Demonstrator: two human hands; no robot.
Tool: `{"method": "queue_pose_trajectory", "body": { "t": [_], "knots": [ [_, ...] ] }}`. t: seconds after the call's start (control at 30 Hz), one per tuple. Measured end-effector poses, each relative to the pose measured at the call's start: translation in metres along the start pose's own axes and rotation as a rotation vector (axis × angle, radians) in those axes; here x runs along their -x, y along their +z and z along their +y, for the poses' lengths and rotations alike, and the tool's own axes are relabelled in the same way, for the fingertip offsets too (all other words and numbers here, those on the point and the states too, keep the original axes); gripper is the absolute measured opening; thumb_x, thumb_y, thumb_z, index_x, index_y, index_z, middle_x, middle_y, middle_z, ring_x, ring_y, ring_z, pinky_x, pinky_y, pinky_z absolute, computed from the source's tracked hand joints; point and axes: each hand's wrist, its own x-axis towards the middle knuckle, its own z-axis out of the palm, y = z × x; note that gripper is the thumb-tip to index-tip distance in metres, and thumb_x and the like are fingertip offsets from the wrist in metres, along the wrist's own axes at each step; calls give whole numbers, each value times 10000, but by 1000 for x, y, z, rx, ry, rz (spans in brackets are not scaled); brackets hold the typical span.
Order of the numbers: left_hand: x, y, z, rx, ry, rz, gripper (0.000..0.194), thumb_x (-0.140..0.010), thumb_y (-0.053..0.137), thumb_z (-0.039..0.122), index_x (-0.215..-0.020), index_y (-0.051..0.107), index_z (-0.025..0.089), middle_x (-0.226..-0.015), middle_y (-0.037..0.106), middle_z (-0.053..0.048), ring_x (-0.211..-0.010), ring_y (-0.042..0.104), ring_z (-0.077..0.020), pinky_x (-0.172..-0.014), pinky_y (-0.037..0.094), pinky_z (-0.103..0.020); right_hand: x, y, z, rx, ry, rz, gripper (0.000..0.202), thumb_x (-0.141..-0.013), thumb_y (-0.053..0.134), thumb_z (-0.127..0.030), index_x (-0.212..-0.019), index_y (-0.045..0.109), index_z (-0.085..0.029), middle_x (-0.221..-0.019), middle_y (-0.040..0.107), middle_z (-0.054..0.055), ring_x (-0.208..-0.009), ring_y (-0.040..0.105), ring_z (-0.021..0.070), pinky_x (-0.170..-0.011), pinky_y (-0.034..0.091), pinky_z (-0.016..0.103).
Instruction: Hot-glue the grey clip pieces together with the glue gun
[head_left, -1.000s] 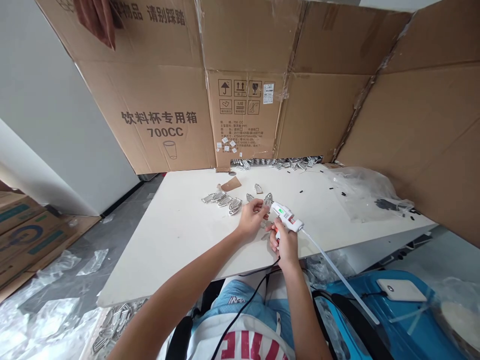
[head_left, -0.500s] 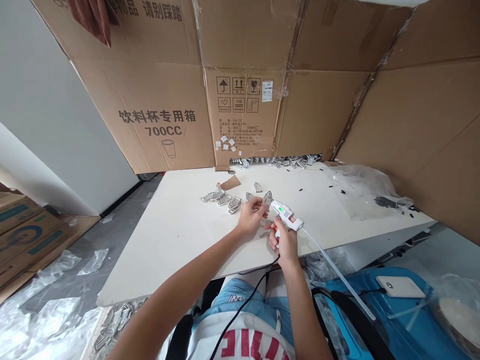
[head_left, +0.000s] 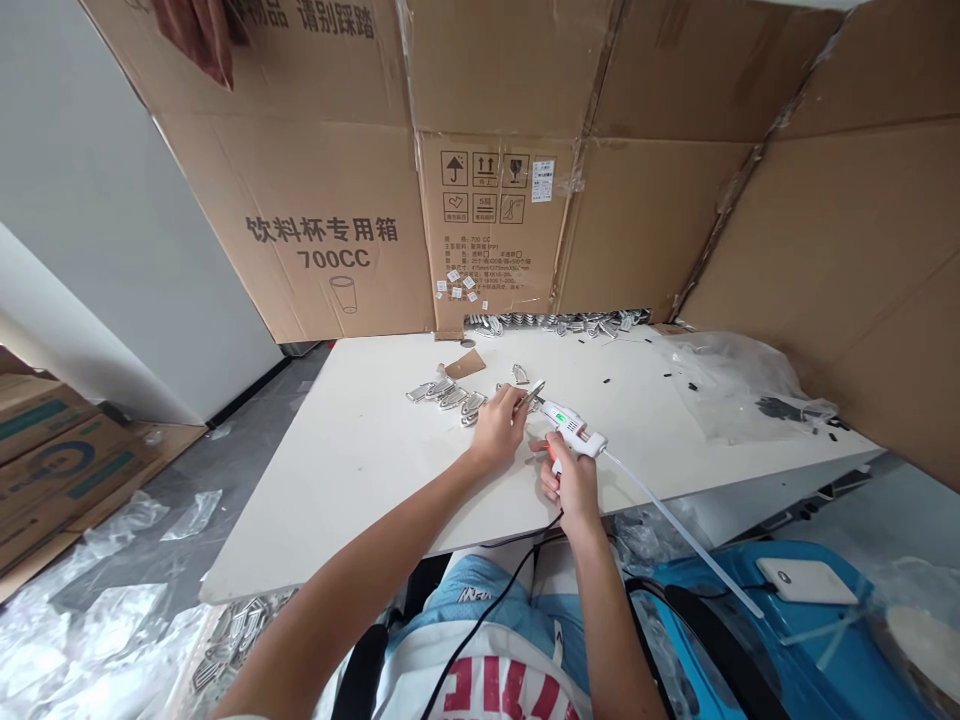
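Observation:
My right hand (head_left: 571,485) is wrapped around the handle of a white glue gun (head_left: 571,428) with a green light and an orange trigger. A long translucent glue stick (head_left: 682,535) sticks out of its rear. My left hand (head_left: 496,428) pinches a small silver metal frame (head_left: 535,391), turned nearly edge-on beside the gun's nozzle. I cannot tell whether nozzle and frame touch. Left of that hand lies a small cluster of similar metal frames (head_left: 450,397), and one single frame (head_left: 520,374) lies just beyond it.
A cardboard wall (head_left: 495,80) rises behind the white table (head_left: 337,480), with more metal pieces (head_left: 592,324) in its gap. Brown cardboard scrap (head_left: 466,362), a plastic bag (head_left: 739,385) and small black bits (head_left: 691,386) lie on the tabletop. A black cord (head_left: 491,625) crosses my lap.
My left hand has turned the metal frame from facing me to nearly edge-on at the nozzle. My right hand stays on the glue gun. The whole view has shifted slightly.

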Motion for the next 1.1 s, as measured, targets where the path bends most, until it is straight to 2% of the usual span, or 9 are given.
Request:
{"method": "queue_pose_trajectory", "body": {
  "t": [0.13, 0.27, 0.37, 0.5, 0.6, 0.73, 0.8, 0.9, 1.1],
  "knots": [
    [-1, 7, 4, 233, -110, 37, 129, -1050, 580, 332, -1031, 636, 217, -1016, 720, -63, -822, 680, -179, -785, 562, -333, 3, -3, -1, -19, -54, -37, 473, -795, 879, -585, -928, 659, -187, -723, 702, 0, -339, 303, 21, -309, 202, 181],
    [2, 16, 11, 624, -296, -11, 324, -983, 699, 510, -1012, 582, 209, -963, 718, -59, -771, 753, -199, -725, 620, -354, 7, -6, -1, -116, -118, -126, 450, -849, 842, -598, -981, 679, -199, -890, 762, 28, -358, 291, 3, -316, 213, 165],
    [3, 16, 13, 774, -390, -8, 440, -893, 810, 536, -1025, 537, 217, -978, 718, -52, -853, 800, -234, -734, 639, -354, 10, -7, 0, -129, -126, -143, 438, -867, 838, -590, -998, 680, -203, -950, 774, 38, -363, 291, -5, -322, 204, 158],
    [0, 11, 12, 820, -401, -29, 493, -847, 863, 480, -1132, 548, 231, -1052, 731, -51, -932, 811, -253, -711, 634, -332, 11, -8, 1, -129, -150, -150, 432, -883, 828, -598, -993, 679, -207, -956, 769, 32, -362, 294, -4, -324, 205, 165],
    [-4, 8, 11, 801, -364, -47, 456, -838, 871, 466, -1147, 647, 217, -1027, 754, -61, -942, 792, -239, -772, 641, -352, 11, -9, 2, -144, -185, -145, 429, -907, 802, -615, -982, 683, -210, -890, 747, 13, -365, 284, 4, -331, 210, 176],
    [-6, 8, 10, 720, -325, -20, 368, -806, 908, 442, -1032, 735, 208, -1012, 785, -66, -850, 754, -202, -782, 615, -346, 11, -11, 4, -131, -179, -130, 433, -933, 775, -630, -949, 699, -204, -547, 516, -79, -353, 234, 34, -343, 199, 180],
    [-6, 9, 9, 703, -327, 8, 343, -796, 922, 431, -980, 736, 210, -991, 786, -65, -879, 761, -213, -803, 606, -348, 10, -11, 5, -100, -162, -131, 458, -941, 758, -646, -925, 711, -191, -469, 407, -103, -350, 208, 41, -345, 189, 180],
    [-4, 10, 7, 681, -352, 69, 341, -776, 936, 417, -935, 714, 212, -964, 776, -71, -927, 759, -229, -810, 604, -352, 9, -10, 5, -68, -139, -117, 483, -913, 779, -663, -893, 705, -186, -456, 407, -98, -353, 217, 40, -345, 190, 176],
    [-5, 12, 5, 731, -411, 135, 419, -752, 948, 412, -1006, 678, 216, -930, 783, -73, -871, 753, -209, -787, 608, -348, 6, -8, 4, -29, -89, -104, 505, -864, 809, -675, -857, 662, -192, -444, 411, -104, -338, 241, 46, -326, 200, 173]
  ]
}}
